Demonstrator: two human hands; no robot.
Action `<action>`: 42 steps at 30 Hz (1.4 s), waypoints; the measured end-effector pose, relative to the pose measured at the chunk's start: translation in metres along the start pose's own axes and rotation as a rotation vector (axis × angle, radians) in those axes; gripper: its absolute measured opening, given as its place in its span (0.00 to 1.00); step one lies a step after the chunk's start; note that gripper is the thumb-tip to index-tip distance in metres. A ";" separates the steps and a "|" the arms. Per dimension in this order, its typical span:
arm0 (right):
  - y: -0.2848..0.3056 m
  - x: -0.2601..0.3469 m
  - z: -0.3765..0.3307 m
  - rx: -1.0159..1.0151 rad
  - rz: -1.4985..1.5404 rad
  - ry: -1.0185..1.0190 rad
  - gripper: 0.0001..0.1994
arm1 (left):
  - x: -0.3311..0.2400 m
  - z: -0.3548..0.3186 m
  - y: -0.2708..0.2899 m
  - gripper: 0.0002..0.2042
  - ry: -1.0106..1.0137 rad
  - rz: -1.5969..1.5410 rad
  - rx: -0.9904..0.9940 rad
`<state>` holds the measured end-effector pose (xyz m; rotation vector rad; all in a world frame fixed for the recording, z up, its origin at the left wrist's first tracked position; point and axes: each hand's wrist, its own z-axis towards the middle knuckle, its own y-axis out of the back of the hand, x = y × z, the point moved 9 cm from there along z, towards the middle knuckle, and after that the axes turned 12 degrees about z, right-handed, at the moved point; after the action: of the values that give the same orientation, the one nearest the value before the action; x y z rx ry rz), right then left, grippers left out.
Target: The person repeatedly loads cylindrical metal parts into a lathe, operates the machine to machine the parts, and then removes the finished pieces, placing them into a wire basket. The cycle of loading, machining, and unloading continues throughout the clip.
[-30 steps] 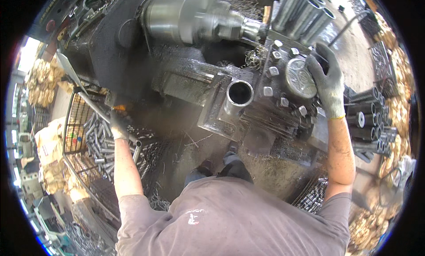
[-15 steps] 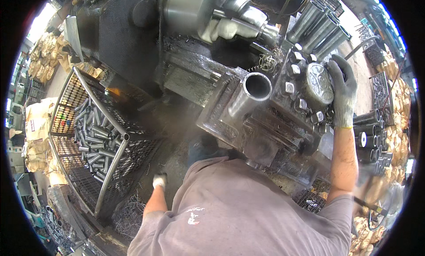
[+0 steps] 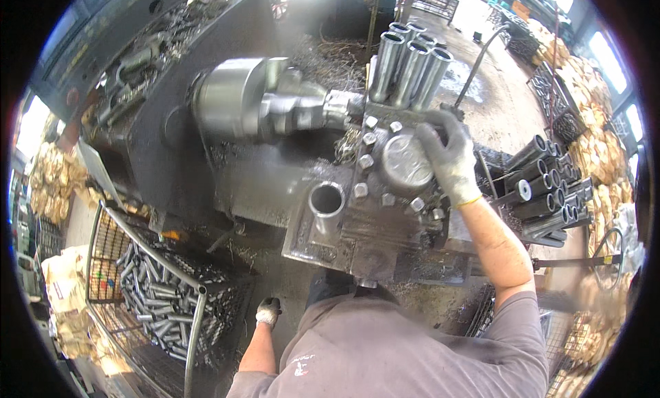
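My right hand [image 3: 448, 156], in a grey glove, lies on the round metal cap [image 3: 404, 163] of a bolted tool block [image 3: 385, 191] on a lathe. The fingers curl over the cap's far right rim. A short steel tube [image 3: 326, 204] stands open-ended in the block's left side. The lathe chuck [image 3: 237, 102] sits to the left of the block. My left hand [image 3: 268, 311], gloved too, hangs low beside my body next to a wire basket [image 3: 199, 308] of several cut steel tubes [image 3: 155, 298]. Its fingers are curled and nothing shows in them.
Three shiny tubes [image 3: 409, 68] stand upright behind the block. Dark tubes [image 3: 546, 188] lie stacked at the right. A handwheel [image 3: 608, 260] sticks out at the right edge. Metal shavings [image 3: 337, 54] cover the machine bed. Sacks [image 3: 55, 185] lie at the left.
My left hand left the basket of tubes and dropped down beside my body. My right hand stayed on the round cap. The view swung back over the chuck.
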<state>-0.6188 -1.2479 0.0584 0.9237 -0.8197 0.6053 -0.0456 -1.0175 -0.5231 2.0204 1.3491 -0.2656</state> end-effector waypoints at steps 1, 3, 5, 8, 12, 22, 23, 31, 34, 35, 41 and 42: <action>0.002 0.004 -0.001 -0.002 0.008 -0.013 0.23 | -0.018 0.000 0.006 0.18 -0.038 0.068 -0.004; 0.004 0.013 0.004 0.054 -0.111 0.030 0.18 | -0.054 -0.006 0.022 0.18 -0.111 0.203 -0.016; -0.001 0.049 0.015 0.202 -0.214 0.274 0.15 | -0.096 -0.024 0.031 0.18 -0.178 0.179 -0.040; -0.058 0.080 0.047 0.653 -0.117 0.216 0.20 | -0.163 -0.078 0.054 0.17 -0.283 0.243 -0.150; -0.148 0.080 0.059 1.211 -0.333 -0.236 0.28 | -0.189 -0.089 0.063 0.19 -0.277 0.255 -0.114; -0.095 0.056 0.113 0.473 0.056 0.100 0.20 | 0.029 -0.007 0.130 0.25 -0.210 0.720 -0.090; -0.074 0.067 0.118 0.268 0.241 0.004 0.17 | 0.036 -0.009 0.138 0.25 -0.203 0.798 -0.069; -0.141 0.067 0.187 0.458 -0.445 0.194 0.21 | -0.130 0.018 0.173 0.18 -0.455 0.441 -0.358; -0.133 0.081 0.157 0.528 -0.456 0.280 0.15 | -0.296 -0.119 0.174 0.15 -0.577 0.247 -0.492; -0.141 0.077 0.139 0.869 -0.499 0.174 0.14 | -0.328 -0.135 0.179 0.17 -0.644 0.330 -0.522; -0.156 -0.092 0.120 1.355 -0.576 -0.098 0.34 | -0.583 -0.227 0.190 0.40 -1.412 0.604 -0.967; -0.165 -0.042 0.139 1.128 -0.381 -0.067 0.35 | -0.617 -0.240 0.196 0.42 -1.467 0.593 -1.008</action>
<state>-0.5661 -1.4533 -0.0017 2.0753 -0.2784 0.6921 -0.1926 -1.3634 0.0561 0.7868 -0.1297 -0.4951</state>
